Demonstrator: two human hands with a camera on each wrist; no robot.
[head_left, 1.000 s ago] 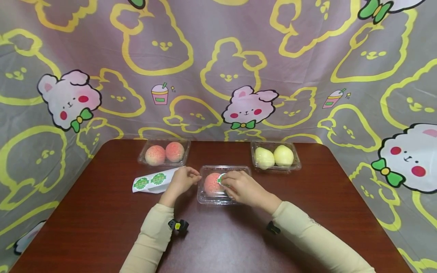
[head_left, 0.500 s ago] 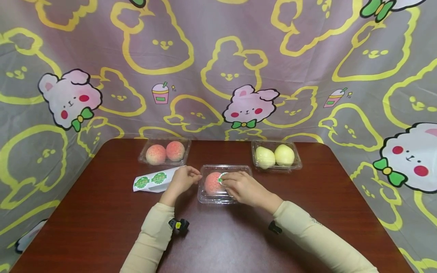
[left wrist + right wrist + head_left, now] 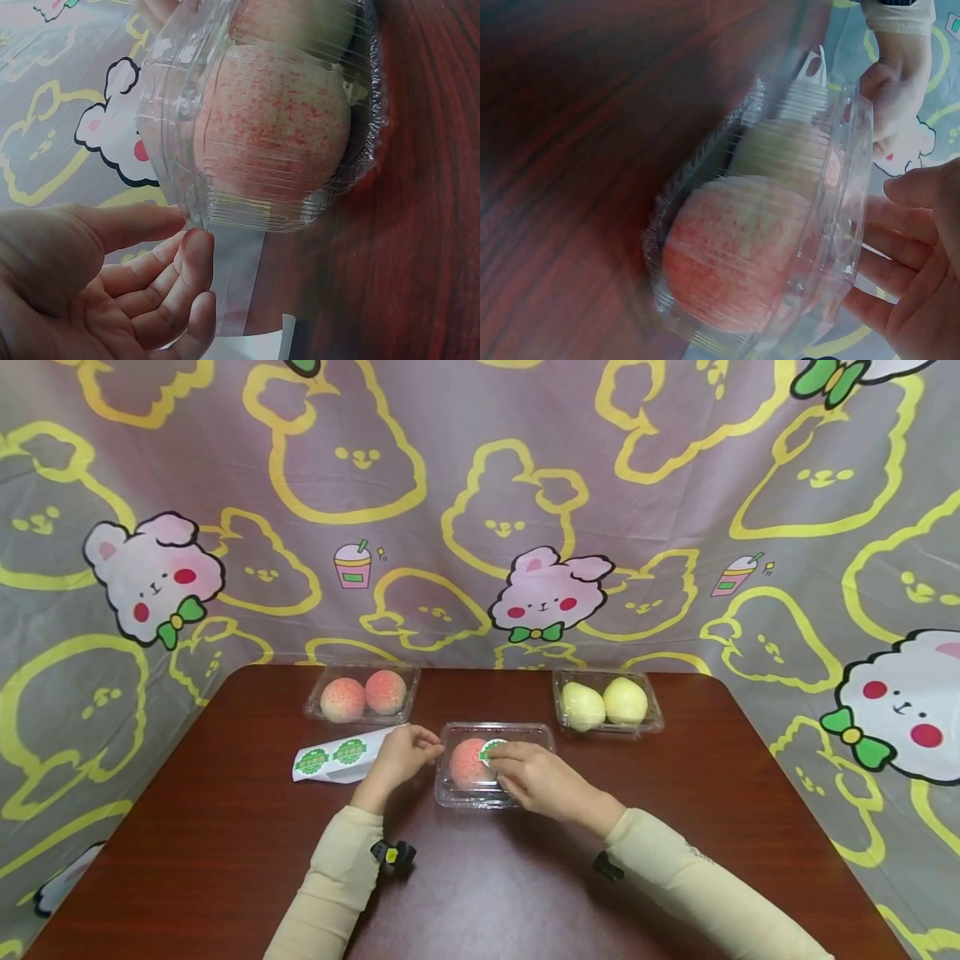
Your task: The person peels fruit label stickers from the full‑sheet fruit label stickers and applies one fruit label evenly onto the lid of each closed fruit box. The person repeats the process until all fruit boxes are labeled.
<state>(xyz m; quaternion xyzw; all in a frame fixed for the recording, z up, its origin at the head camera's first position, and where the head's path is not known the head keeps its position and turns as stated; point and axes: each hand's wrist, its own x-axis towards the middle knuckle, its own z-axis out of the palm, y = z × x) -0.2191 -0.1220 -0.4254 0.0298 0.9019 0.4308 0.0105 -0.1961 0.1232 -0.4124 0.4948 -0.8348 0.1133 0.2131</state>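
Note:
A clear plastic fruit box (image 3: pixel 495 727) stands mid-table, lid down, with two peaches inside; the left peach (image 3: pixel 467 766) shows best from above. A round green-and-white sticker (image 3: pixel 491 750) lies on the lid, partly under the right fingers. My right hand (image 3: pixel 543 781) rests on the lid with fingers extended over the sticker; the right wrist view shows those fingers (image 3: pixel 889 259) spread along the lid. At the box's left edge, my left hand (image 3: pixel 401 756) pinches the rim between thumb and forefinger, seen closely in the left wrist view. The second peach (image 3: pixel 735 255) is largely hidden from the head view.
A white sticker strip (image 3: pixel 330 762) with green round labels lies left of the box, partly behind the left hand. Behind it is another clear box with two peaches (image 3: pixel 363 696). At the back right, a clear box holds two yellow-green pears (image 3: pixel 624 702). A patterned curtain (image 3: pixel 450 510) hangs behind the table.
My right hand has shifted slightly right and towards me over the lid, so more of the sticker shows. The left hand and the box stay in place.

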